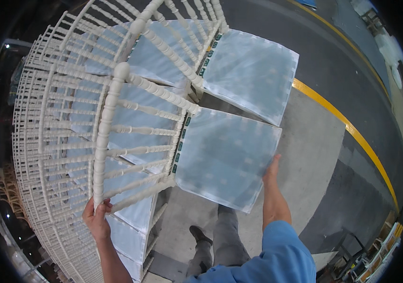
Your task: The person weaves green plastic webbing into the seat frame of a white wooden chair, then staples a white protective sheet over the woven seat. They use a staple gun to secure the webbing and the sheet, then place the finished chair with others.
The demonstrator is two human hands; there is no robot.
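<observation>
A cream-white chair (225, 155) with turned, beaded spindles stands before me. Its square seat is covered in translucent bluish film, with dark green marks along the back edge. My left hand (97, 218) is closed around the near end of the top rail of its backrest (101, 141). At the seat's right-hand edge, near its front, my right hand (271, 170) grips the side; most of those fingers are hidden under the seat. Just beyond it is a matching chair (253, 70), its seat covered the same way.
Rows of similar white chairs (64, 141) stand packed to the left, with film-covered seats (140, 120) among them. Grey floor (310, 141) lies to the right, crossed by a yellow line (347, 125). More furniture (376, 254) sits at the lower right.
</observation>
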